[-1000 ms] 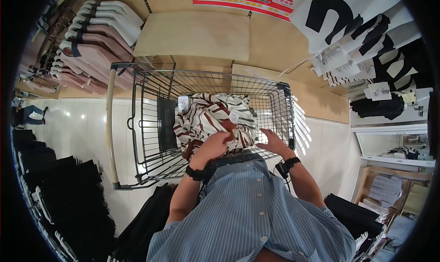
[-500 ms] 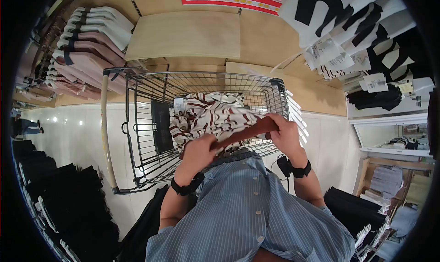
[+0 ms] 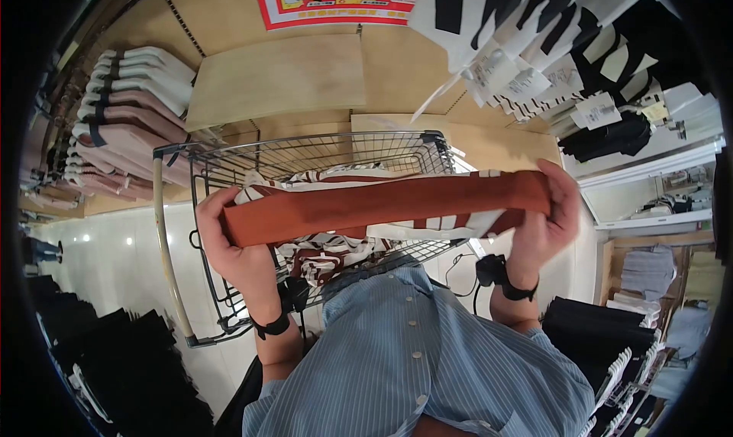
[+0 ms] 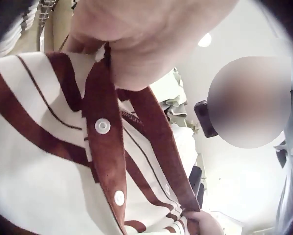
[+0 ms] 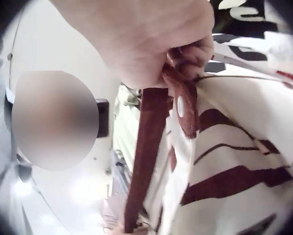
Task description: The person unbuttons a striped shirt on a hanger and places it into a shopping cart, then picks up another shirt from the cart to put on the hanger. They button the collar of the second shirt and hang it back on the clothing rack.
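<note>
Rust-brown in colour, a long band [image 3: 389, 204] on a striped garment [image 3: 443, 224] was found drawn out lengthwise above a wire cart [image 3: 434, 137], the left hand [image 3: 243, 265] grasping one end and the right hand [image 3: 546, 227] gripping the other, neither released. White buttons [image 4: 103, 126] were noted on the brown edging just below the left hand's grip. More brown-and-white patterned cloth [image 3: 324, 261] lay beneath the band, within the cart's outline, though whether it belonged to the held piece could not be told from the views examined.
</note>
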`<state>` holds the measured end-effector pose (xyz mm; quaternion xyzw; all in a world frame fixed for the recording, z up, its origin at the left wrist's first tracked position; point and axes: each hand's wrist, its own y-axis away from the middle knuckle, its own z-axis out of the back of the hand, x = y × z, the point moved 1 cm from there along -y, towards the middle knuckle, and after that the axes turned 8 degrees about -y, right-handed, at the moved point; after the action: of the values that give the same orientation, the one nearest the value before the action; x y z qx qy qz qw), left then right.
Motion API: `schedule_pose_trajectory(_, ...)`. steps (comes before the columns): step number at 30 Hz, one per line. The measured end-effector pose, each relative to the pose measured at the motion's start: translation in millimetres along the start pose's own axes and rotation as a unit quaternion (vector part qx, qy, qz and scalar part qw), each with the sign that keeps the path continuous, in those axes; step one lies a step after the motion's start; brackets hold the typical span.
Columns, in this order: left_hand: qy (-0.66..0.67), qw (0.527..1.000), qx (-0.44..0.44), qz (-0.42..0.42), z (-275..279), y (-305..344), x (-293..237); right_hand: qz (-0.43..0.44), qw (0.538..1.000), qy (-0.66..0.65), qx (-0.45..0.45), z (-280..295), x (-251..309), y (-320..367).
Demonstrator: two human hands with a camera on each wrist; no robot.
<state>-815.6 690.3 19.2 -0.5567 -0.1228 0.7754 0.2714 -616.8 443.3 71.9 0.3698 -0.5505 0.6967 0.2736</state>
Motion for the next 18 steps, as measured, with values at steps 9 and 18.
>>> schedule_pose_trajectory(9,-0.027,0.936,0.267,0.229,-30,66,101,-0.207,0.867,0.248,0.380,8,-106,67)
schedule_pose_trajectory(18,-0.163,0.866,0.449,0.152,-40,107,109,-0.224,0.794,0.205,0.526,-4,-121,110)
